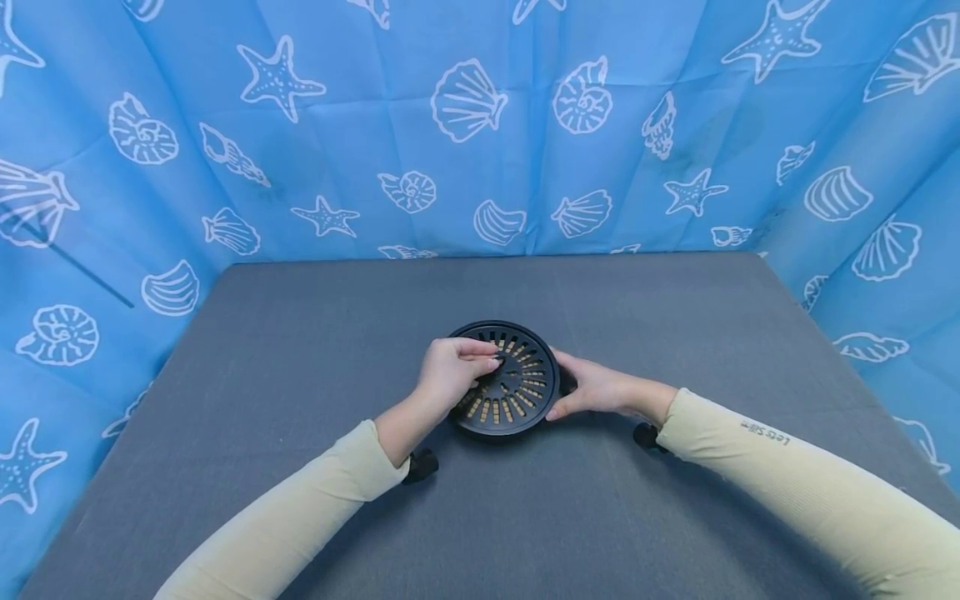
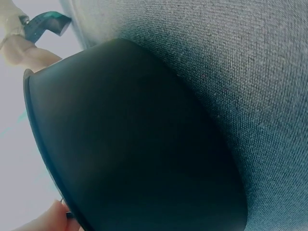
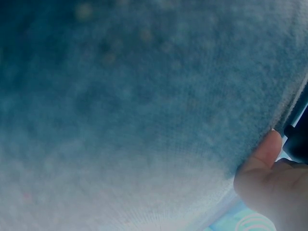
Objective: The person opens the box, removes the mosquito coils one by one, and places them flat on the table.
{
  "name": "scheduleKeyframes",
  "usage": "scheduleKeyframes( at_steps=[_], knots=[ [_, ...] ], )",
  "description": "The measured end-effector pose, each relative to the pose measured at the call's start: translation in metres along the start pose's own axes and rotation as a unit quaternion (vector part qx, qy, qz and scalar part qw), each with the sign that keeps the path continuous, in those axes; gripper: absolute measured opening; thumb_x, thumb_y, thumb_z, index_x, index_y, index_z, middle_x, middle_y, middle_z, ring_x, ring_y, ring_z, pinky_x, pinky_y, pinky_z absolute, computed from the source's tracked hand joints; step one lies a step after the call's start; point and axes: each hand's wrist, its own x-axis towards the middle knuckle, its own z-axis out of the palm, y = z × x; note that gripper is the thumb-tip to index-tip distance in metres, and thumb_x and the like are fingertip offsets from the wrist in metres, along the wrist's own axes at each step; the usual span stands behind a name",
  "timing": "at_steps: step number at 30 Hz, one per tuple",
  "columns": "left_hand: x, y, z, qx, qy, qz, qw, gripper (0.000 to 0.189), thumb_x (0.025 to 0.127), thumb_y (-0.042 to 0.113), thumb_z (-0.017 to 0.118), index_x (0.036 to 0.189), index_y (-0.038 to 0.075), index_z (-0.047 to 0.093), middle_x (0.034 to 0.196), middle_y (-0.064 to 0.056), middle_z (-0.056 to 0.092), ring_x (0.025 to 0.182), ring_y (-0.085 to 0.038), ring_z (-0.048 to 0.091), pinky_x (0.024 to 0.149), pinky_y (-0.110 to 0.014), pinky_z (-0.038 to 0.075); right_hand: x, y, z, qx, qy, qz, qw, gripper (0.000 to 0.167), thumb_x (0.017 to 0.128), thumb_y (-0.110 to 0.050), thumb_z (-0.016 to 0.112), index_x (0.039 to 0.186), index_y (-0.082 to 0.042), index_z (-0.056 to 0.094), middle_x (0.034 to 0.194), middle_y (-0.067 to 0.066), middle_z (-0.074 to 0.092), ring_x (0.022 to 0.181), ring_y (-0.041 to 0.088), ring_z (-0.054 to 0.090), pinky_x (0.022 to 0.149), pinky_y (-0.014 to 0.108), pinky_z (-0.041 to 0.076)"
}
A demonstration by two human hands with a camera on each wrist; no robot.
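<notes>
A round black container (image 1: 498,437) stands on the grey table, topped by a black lid (image 1: 510,385) with radial slots. Yellowish pieces show through the slots. My left hand (image 1: 448,368) reaches over the lid and pinches a small dark part near its centre, largely hidden by the fingers. On the container's right side, my right hand (image 1: 592,385) holds it, thumb at the near rim, other fingers mostly hidden behind. The left wrist view shows the smooth, tapering wall (image 2: 130,134) up close. In the right wrist view, my thumb (image 3: 265,155) is beside a dark edge (image 3: 299,144).
Grey cloth covers the table (image 1: 300,358). A blue curtain (image 1: 525,158) with white shells and starfish hangs behind it and at both sides. Black wrist devices (image 1: 422,465) sit under the cream sleeves (image 1: 300,508).
</notes>
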Motion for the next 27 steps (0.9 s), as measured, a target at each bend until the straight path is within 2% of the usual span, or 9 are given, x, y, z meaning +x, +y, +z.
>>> scheduleKeyframes(
  at_steps=[9, 13, 22, 27],
  knots=[
    [-0.002, 0.001, -0.004, -0.013, 0.002, 0.012, 0.9998, 0.020, 0.089, 0.007, 0.070, 0.109, 0.003, 0.073, 0.103, -0.009, 0.073, 0.094, -0.019, 0.069, 0.075, -0.034, 0.058, 0.001, -0.002, 0.002, -0.015, 0.019, 0.014, 0.9996, 0.105, 0.079, -0.013, 0.082, 0.155, -0.004, 0.011, 0.158, 0.024, 0.015, 0.144, 0.042, 0.012, 0.113, 0.061, 0.018],
    [-0.004, 0.005, -0.008, -0.019, 0.007, 0.015, 0.9997, 0.020, 0.090, 0.008, 0.069, 0.109, 0.003, 0.073, 0.101, -0.009, 0.073, 0.093, -0.019, 0.069, 0.075, -0.033, 0.058, 0.002, -0.002, 0.003, -0.020, 0.024, 0.021, 0.9993, 0.103, 0.079, -0.015, 0.082, 0.155, -0.003, 0.013, 0.157, 0.025, 0.017, 0.143, 0.043, 0.013, 0.113, 0.063, 0.017],
    [-0.009, 0.013, -0.021, -0.033, 0.017, 0.010, 0.9993, 0.023, 0.090, 0.008, 0.070, 0.112, 0.004, 0.073, 0.104, -0.010, 0.073, 0.097, -0.020, 0.069, 0.078, -0.036, 0.058, 0.001, -0.001, 0.002, -0.035, 0.016, 0.020, 0.9991, 0.105, 0.081, -0.019, 0.080, 0.155, -0.002, 0.007, 0.159, 0.025, 0.008, 0.144, 0.043, 0.005, 0.114, 0.062, 0.009],
    [-0.012, 0.013, -0.031, -0.033, 0.028, 0.004, 0.9990, 0.025, 0.090, 0.009, 0.070, 0.115, 0.005, 0.072, 0.106, -0.010, 0.072, 0.097, -0.020, 0.068, 0.079, -0.036, 0.058, 0.001, 0.001, 0.001, -0.039, 0.002, -0.001, 0.9992, 0.106, 0.083, -0.018, 0.079, 0.155, -0.002, 0.003, 0.160, 0.024, 0.003, 0.145, 0.043, 0.001, 0.115, 0.062, 0.006]
  ],
)
